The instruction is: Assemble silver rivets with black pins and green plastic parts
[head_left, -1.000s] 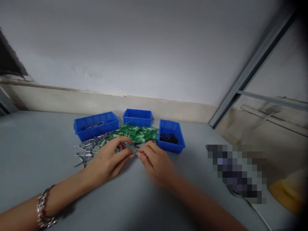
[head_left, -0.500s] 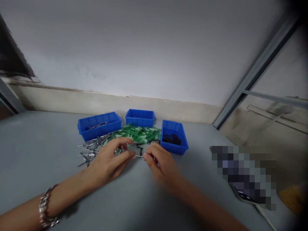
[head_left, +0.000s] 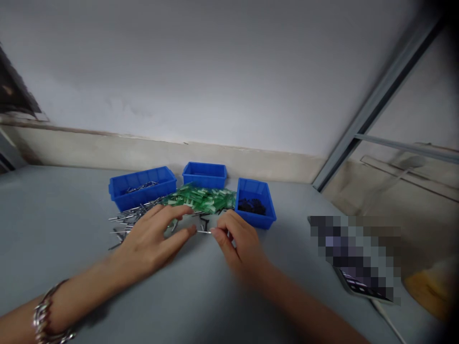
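A thin metal rod [head_left: 204, 232] is pinched at its right end by my right hand [head_left: 242, 241]. Its left end lies close to the thumb of my left hand [head_left: 154, 236], whose thumb and index finger are spread apart with nothing seen between them. Beside and behind my left hand lies a pile of metal rods [head_left: 125, 219]. Green plastic packets [head_left: 202, 198] are heaped beyond both hands. Small dark pieces [head_left: 204, 221] lie on the table just past the rod.
Three blue bins stand behind: the left bin [head_left: 118, 199] holds metal rods, the middle bin [head_left: 205, 181] looks bare inside, the right bin [head_left: 257, 220] holds black parts. A phone [head_left: 358, 286] with a cable [head_left: 387, 321] lies at the right, near a metal frame [head_left: 337, 157].
My left thumb and index finger have spread, and that hand has drawn back left from the rod. My right hand still pinches the rod. The whole view has shifted slightly.
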Tool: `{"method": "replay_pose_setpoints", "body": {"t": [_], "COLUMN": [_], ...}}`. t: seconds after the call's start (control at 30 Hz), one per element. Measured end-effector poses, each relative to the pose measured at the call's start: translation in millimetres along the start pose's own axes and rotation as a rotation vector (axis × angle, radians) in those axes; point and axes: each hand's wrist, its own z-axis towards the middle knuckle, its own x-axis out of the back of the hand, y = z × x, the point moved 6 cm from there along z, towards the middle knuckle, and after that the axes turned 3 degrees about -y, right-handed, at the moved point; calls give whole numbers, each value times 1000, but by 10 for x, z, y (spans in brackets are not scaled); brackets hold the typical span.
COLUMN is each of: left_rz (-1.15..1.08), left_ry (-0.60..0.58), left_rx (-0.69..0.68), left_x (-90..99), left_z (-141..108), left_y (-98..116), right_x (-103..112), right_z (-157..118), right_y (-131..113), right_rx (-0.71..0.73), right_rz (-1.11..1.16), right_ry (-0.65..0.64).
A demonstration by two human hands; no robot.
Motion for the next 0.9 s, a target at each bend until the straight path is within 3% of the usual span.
{"method": "replay_pose_setpoints", "body": {"t": [0.1,0.43,0.63,0.9], "left_rz": [-46,-21,78,40], "left_ry": [-27,64,51,42], "left_rx": [11,-72,-185,-166], "left_x": [51,319,369,326], "left_z": [24,189,196,164], "left_y": [-6,99,167,156], "right_x": [25,73,82,79], "right_z": [-5,-36,-41,-33], "right_y": [-48,-185,-197,-124], "right_rx": [73,282,276,199], "right_rz": [-54,-208,-149,95], "right_ry": [19,93,97,95]}}
